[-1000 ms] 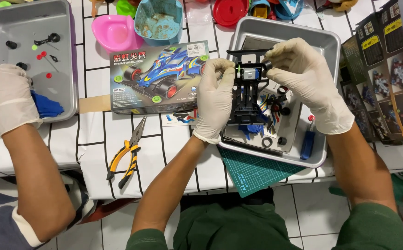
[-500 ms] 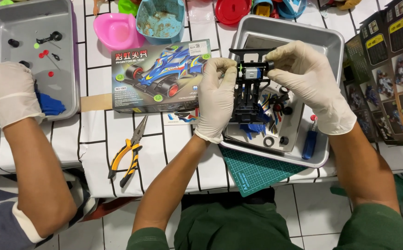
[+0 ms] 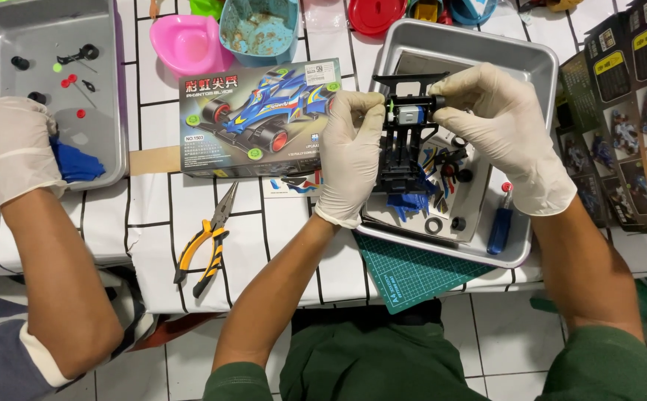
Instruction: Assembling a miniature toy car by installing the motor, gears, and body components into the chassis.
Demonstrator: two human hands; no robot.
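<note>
My left hand (image 3: 350,152) and my right hand (image 3: 503,126), both in white gloves, hold a black toy car chassis (image 3: 405,152) upright over a grey metal tray (image 3: 463,44). A small silver motor (image 3: 410,113) sits near the chassis top, pinched between the fingertips of both hands. Loose black and blue parts (image 3: 442,186) and small tyres lie in the tray below the chassis. A blue-handled screwdriver (image 3: 500,223) rests at the tray's right side.
A toy race car box (image 3: 256,119) lies left of the tray, yellow-handled pliers (image 3: 206,241) below it. Another person's gloved hand (image 3: 13,148) rests on blue parts in a second grey tray (image 3: 108,96) at far left. Pink and teal bowls stand behind; kit boxes stack at right.
My hands and the chassis stay in nearly the same place; my fingertips have closed in around the motor at the chassis top. The other person's hand has barely shifted.
</note>
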